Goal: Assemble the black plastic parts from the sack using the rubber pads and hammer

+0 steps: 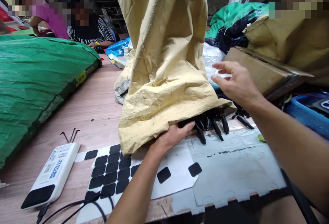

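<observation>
A large tan woven sack (169, 62) stands upside down over the table, its mouth low at the front. Several slim black plastic pieces (217, 129) stick out from under its edge. My left hand (177, 134) reaches under the sack's mouth, thumb stretched towards the black pieces. Its other fingers are hidden, so its grip cannot be told. Right of the sack, my right hand (235, 78) is raised, fingers apart and holding nothing. Black rounded-square stickers (111, 167) on white backing sheets lie in front, with a grey plastic sheet (231, 165) beside them.
A white power bank (52, 174) with a black cable lies left, near small hex keys (70, 136). A green sack (38, 83) fills the left side. On the right are a cardboard box (259, 69) and a blue bin (305, 112). Other people sit behind the table.
</observation>
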`<state>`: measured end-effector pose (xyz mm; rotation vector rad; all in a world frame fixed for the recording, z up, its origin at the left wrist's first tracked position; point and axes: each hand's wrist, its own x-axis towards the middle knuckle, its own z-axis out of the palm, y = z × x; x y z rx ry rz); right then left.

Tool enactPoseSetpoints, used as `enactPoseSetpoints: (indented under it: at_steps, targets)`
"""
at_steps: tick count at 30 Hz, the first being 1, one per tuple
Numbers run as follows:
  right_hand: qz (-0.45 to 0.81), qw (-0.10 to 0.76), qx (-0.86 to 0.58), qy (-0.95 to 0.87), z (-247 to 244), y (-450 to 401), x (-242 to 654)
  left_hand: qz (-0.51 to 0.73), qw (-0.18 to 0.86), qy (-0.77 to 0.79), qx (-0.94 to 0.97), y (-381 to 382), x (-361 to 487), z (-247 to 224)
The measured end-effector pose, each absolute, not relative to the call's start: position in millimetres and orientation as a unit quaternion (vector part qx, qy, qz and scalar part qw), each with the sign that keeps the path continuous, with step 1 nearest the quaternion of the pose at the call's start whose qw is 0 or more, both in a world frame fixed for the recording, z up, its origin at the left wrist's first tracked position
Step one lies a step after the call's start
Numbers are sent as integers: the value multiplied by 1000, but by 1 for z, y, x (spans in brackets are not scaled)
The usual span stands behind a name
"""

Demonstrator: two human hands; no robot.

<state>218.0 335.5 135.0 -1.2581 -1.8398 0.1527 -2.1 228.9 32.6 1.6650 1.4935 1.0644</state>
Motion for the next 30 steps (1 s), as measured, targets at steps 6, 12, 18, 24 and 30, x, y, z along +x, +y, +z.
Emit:
enactPoseSetpoints:
  at_steps: [6, 12, 18, 24, 30]
  targets:
    - [-5, 359, -508, -783, 92, 254, 244, 359, 329, 599, 636, 200, -29, 67]
    - [-54, 332, -589, -734, 33, 226, 267, 386, 168, 657, 625, 152, -37, 69]
    - [47, 224, -703, -673, -3, 210, 230, 433, 6, 662, 612, 199, -50, 43]
    - [56, 216, -716, -662, -11, 194, 189, 375, 126, 650, 648, 292, -72, 36]
    - [16, 231, -695, -681, -20, 169, 164, 332, 178, 635, 674, 330, -74, 26]
